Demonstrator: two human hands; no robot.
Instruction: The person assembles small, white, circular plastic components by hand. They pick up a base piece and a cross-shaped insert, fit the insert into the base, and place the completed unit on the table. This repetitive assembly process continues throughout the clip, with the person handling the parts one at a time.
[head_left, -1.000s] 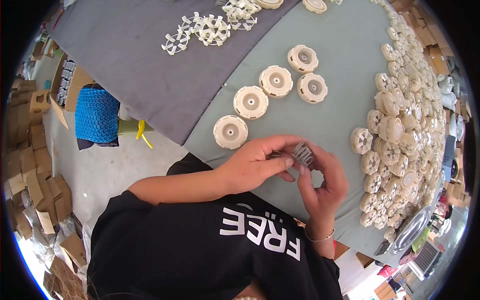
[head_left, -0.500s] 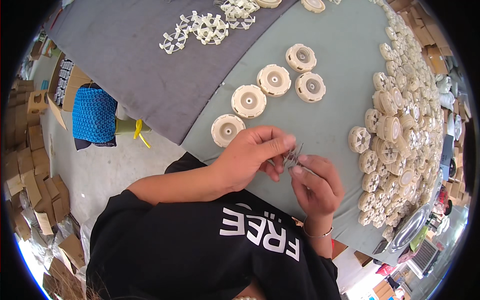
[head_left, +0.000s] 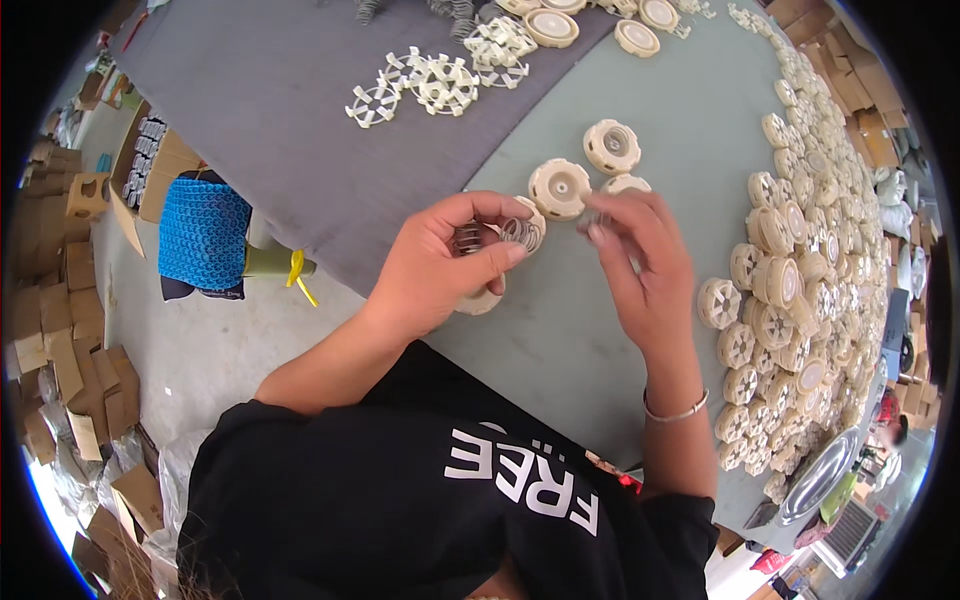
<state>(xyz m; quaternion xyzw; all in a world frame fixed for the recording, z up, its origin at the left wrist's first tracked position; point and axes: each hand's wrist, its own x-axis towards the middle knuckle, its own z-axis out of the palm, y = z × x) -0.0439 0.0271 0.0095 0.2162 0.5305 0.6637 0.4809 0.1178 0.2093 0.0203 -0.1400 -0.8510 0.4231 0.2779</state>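
Where the grey-green table (head_left: pixel 565 330) carries cream round housings (head_left: pixel 561 188), the left hand (head_left: pixel 420 258) curls its fingers around wire springs (head_left: pixel 519 235) above them; the right hand (head_left: pixel 643 248) pinches a small grey piece (head_left: pixel 592 222), blurred. The springs should prove light, elastic and prone to tangling, best taken by the end coils.

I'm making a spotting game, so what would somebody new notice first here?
Probably the big heap of cream-coloured round parts, spreading along the right side of the table. Next might come the metal springs in the left hand, near the middle. The bright blue woven cover stands out too, on the left beside the table.
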